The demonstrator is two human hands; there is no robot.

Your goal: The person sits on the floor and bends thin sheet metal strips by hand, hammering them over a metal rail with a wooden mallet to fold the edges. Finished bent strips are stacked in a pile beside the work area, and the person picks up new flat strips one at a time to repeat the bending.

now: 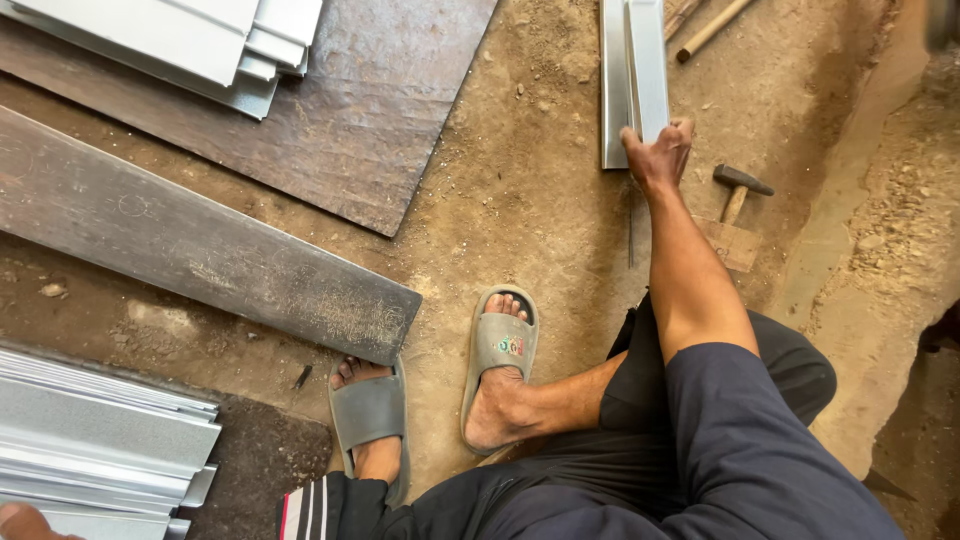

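The folded metal strip (pixel 634 70) lies on the dirt floor (pixel 520 200) and runs away from the person toward the top edge of the view. Its near end is under the right hand (pixel 660 152), so the strip begins exactly at the grip. The grip is closed on this end: the fingers curl over the edge of the strip and the thumb presses on its left side. Just right of the strip's near end, a hammer (pixel 738 188) rests on a small wooden block (pixel 730 243), apart from the hand. Well left of the strip lies a dark rusty sheet (pixel 350 110). The left hand (pixel 25 522) shows only at the bottom left corner, beside a stack of grey metal profiles (pixel 100 440); I cannot tell its grip.
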